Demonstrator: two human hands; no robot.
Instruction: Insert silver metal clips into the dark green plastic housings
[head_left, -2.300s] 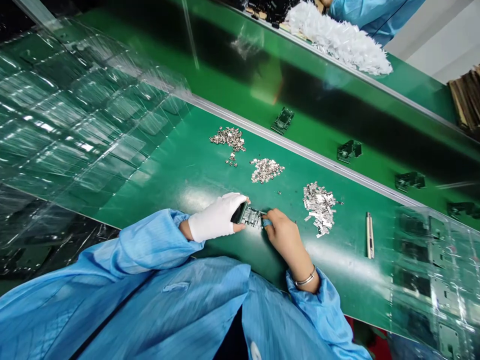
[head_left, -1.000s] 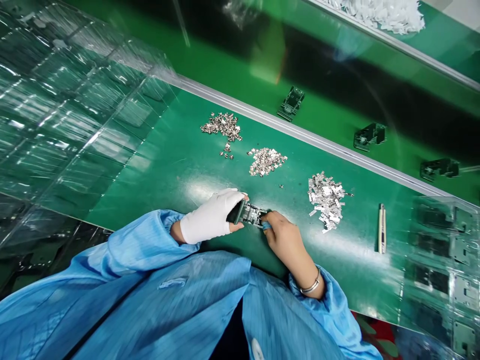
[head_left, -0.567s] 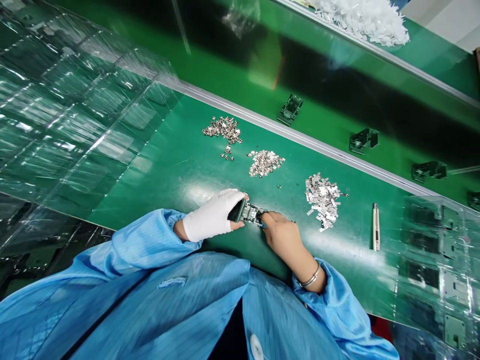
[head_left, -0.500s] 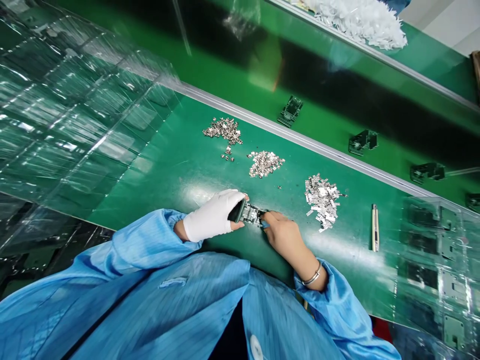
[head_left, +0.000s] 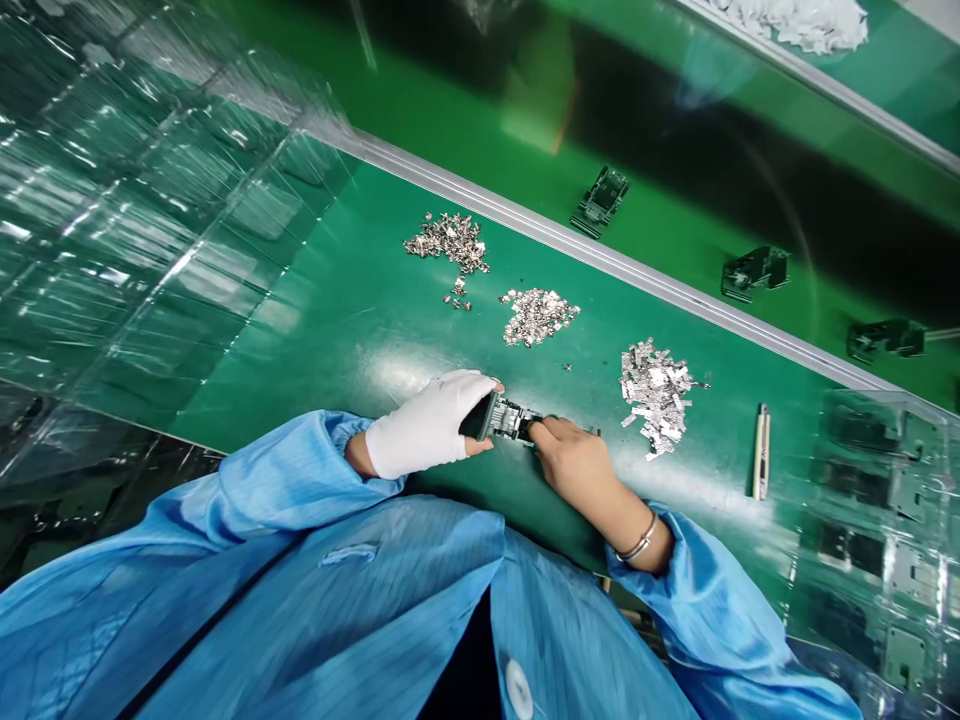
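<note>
Green and glossy, the flat tabletop [head_left: 337,330] fills the middle of the head view, bounded on its far side by one long silver metal rail [head_left: 480,205]. Beyond that rail, three dark green circuit-board units [head_left: 602,197] lie spaced apart on a green strip, and a dark shape is cut off at the right edge.

Three piles of small silvery metal pieces sit on the tabletop: a left pile [head_left: 450,243], a middle pile [head_left: 538,316] and a right pile [head_left: 655,395] of flatter strips. One stray piece [head_left: 568,367] lies just below the middle pile. Farther right is one slim, pale utility cutter [head_left: 762,452].

Two hands meet near the person's blue smock [head_left: 420,590]. One green-and-silver circuit-board assembly [head_left: 513,420] lies between them, its dark end in the crook of the left hand [head_left: 424,425], which wears a white fingertip-free glove and grips the edges between thumb and fingers. The right hand [head_left: 576,458], bare with a silver bracelet [head_left: 639,540], has its fingers bunched at the other end, covering it; whether they pinch the assembly or a small part cannot be told.

Clear plastic trays [head_left: 165,230] at left are too blurred and glaring to count. A clear tray of boards [head_left: 874,540] at right and a white heap [head_left: 799,22] at top are cut off.
</note>
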